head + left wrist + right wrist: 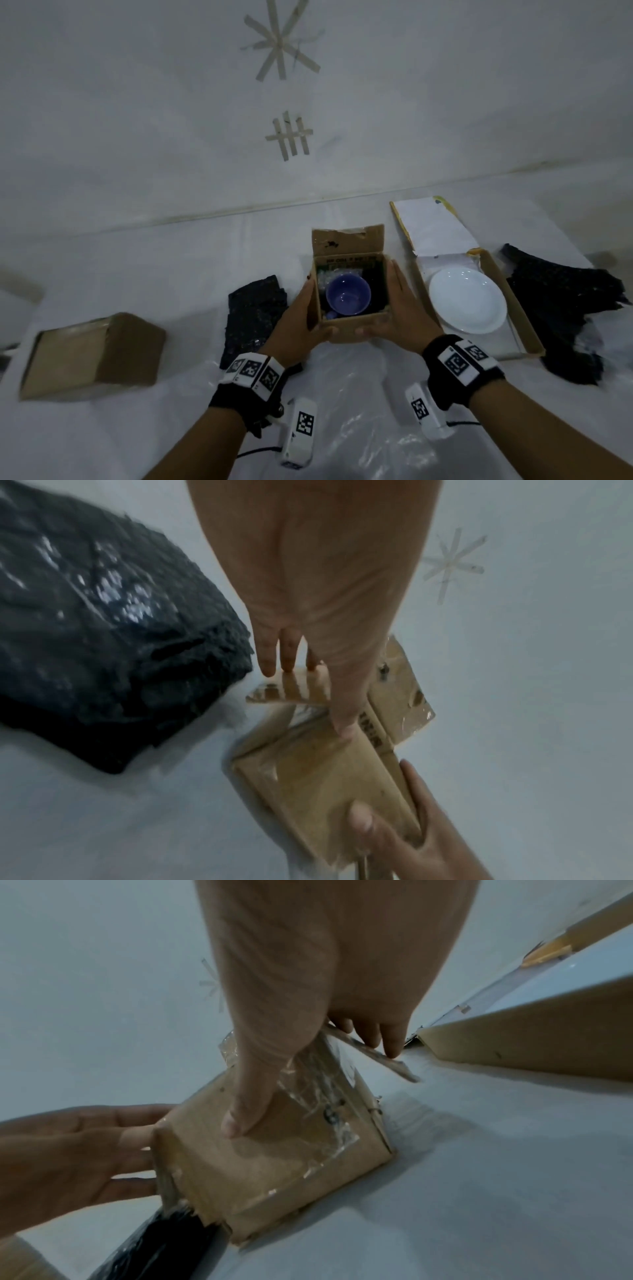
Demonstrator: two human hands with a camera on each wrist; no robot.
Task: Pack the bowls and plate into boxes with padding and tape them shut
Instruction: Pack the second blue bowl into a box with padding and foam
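Note:
A small open cardboard box (352, 323) stands at the table's middle with a blue bowl (347, 294) inside, beside some clear bubble wrap (323, 278). My left hand (295, 318) lies flat on its left side, my right hand (401, 308) flat on its right side, both thumbs on the front wall. The wrist views show straight fingers on the folded-down side flaps (294, 688) (377, 1056) and thumbs on the box (325, 777) (274, 1172). The back flap (347, 240) stands up. A white plate (467, 299) lies in a flat open box (524, 322) to the right.
Black bubble wrap lies left of the small box (253, 315) and right of the flat box (561, 308). A closed cardboard box (92, 353) sits at the far left. Clear plastic sheet (359, 418) covers the table in front. A white wall with tape marks (291, 137) rises behind.

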